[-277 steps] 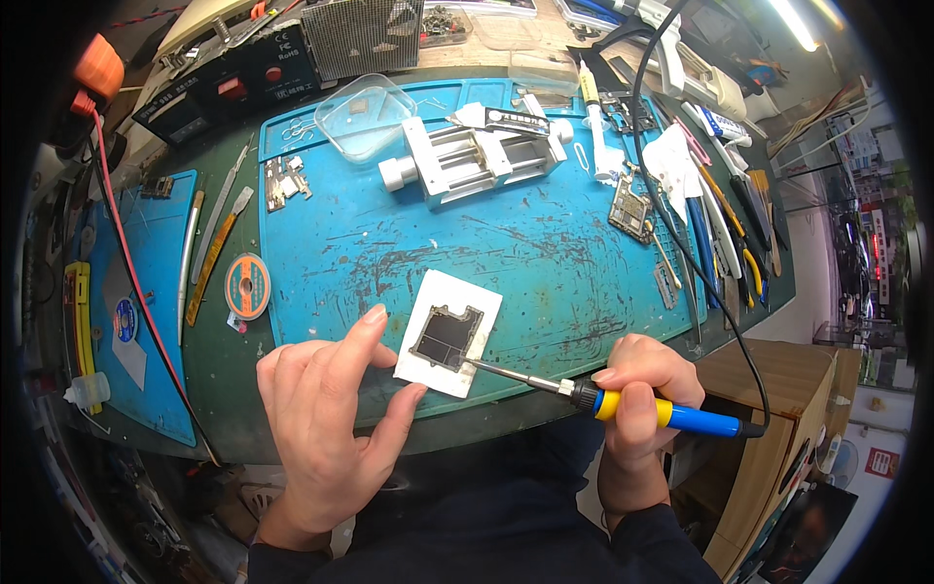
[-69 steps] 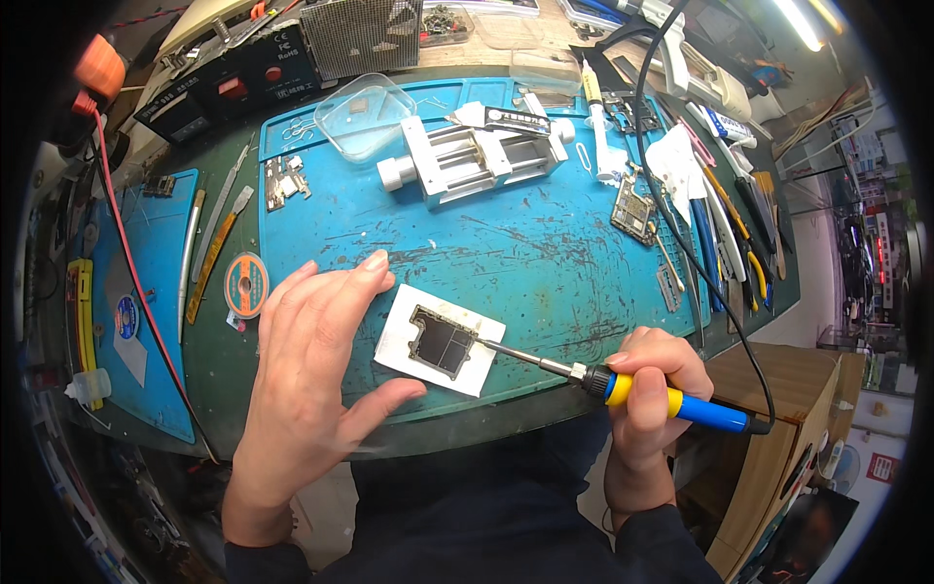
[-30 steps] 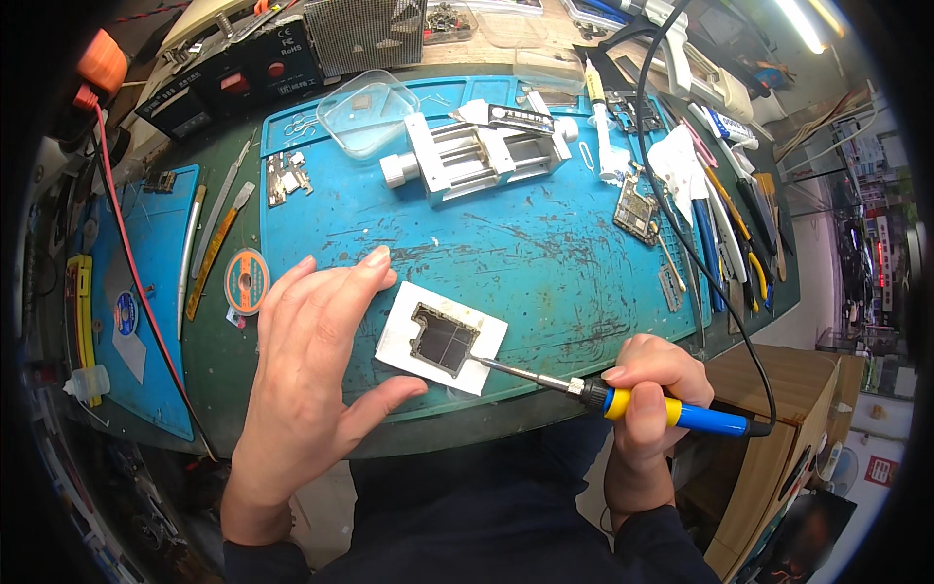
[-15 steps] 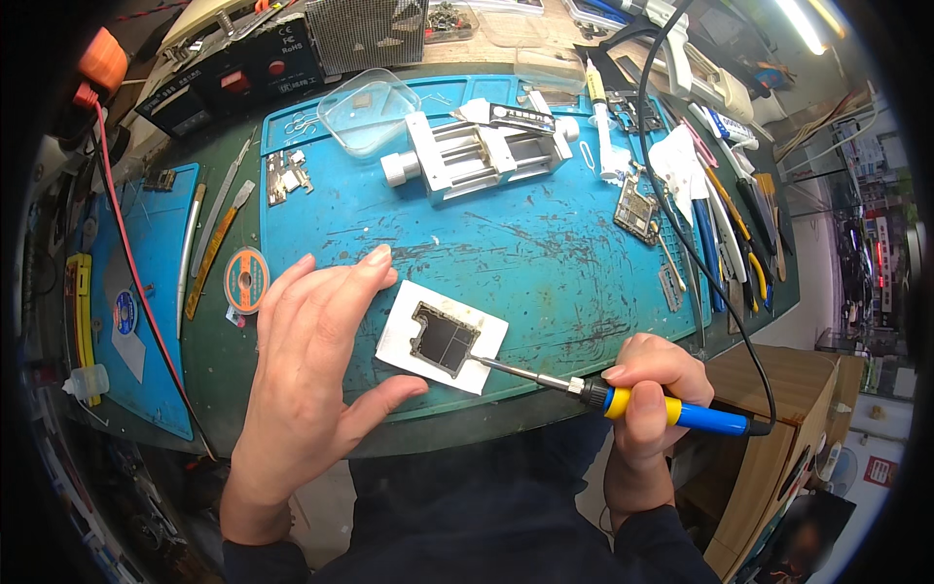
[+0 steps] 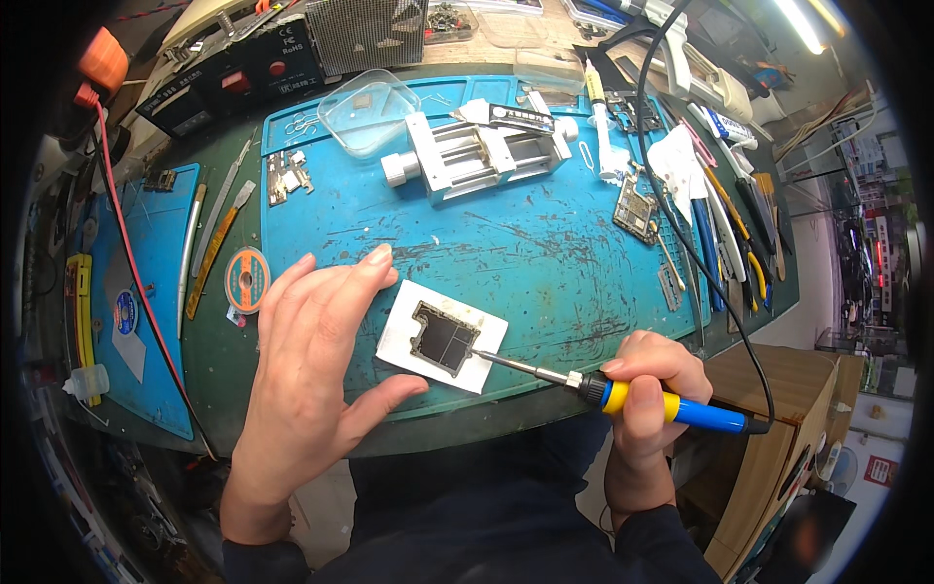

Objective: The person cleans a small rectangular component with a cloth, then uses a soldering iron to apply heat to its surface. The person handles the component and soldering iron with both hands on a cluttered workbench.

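My right hand (image 5: 654, 394) is closed round the yellow and blue handle of a soldering iron (image 5: 535, 370). Its thin tip points left and meets the right edge of a small dark circuit board (image 5: 446, 339). That board, frame-like with a black middle, lies on a white square pad (image 5: 402, 357) at the near edge of the blue mat. My left hand (image 5: 321, 360) is beside the pad's left side, thumb and fingers apart, with nothing between them. The thumb tip is close to the pad's lower left corner; I cannot tell whether it touches.
Beyond the pad stand a silver clamp fixture (image 5: 486, 156) and a clear plastic box (image 5: 368, 112). An orange spool (image 5: 246, 279) lies left of my hand. At right are another circuit board (image 5: 636, 209), a syringe (image 5: 599, 122) and several hand tools. The iron's black cable (image 5: 715, 282) loops over the right side.
The iron's tip has shifted very slightly along the board's right edge, and my right hand has moved a touch with it. My left hand stays in place.
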The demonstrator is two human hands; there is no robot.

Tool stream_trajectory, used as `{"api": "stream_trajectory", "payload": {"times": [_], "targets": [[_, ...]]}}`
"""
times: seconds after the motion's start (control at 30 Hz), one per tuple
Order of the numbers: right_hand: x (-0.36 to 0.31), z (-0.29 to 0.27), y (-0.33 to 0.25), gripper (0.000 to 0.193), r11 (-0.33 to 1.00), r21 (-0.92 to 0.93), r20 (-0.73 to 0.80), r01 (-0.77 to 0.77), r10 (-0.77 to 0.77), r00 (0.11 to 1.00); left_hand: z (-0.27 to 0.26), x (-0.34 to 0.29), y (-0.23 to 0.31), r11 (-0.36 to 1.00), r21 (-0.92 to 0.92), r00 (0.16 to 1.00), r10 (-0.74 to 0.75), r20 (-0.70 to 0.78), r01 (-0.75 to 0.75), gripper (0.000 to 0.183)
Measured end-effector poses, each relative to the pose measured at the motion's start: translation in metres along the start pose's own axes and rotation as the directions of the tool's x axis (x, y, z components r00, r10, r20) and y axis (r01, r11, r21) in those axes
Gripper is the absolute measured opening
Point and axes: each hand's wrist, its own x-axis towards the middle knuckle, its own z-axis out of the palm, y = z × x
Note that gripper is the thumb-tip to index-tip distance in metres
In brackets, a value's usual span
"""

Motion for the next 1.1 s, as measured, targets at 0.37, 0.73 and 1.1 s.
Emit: {"api": "stream_trajectory", "payload": {"times": [0.37, 0.73, 1.1], "targets": [[0.0004, -0.0010, 0.0001, 0.012, 1.000, 0.011, 0.025, 0.004, -0.005, 1.000, -0.0002, -0.0003, 0.0005, 1.000, 0.002, 1.000, -0.006, 0.002, 0.006, 0.098], [0.0018, -0.0013, -0.0022, 0.011, 1.000, 0.001, 0.052, 0.007, -0.007, 0.999, -0.0005, -0.0002, 0.0005, 1.000, 0.005, 1.000, -0.010, 0.000, 0.010, 0.098], [0.0029, -0.0019, -0.0009, 0.012, 0.999, 0.018, 0.082, 0.036, -0.037, 0.996, -0.0001, -0.0005, -0.0002, 1.000, 0.003, 1.000, -0.006, 0.005, 0.006, 0.097]]}}
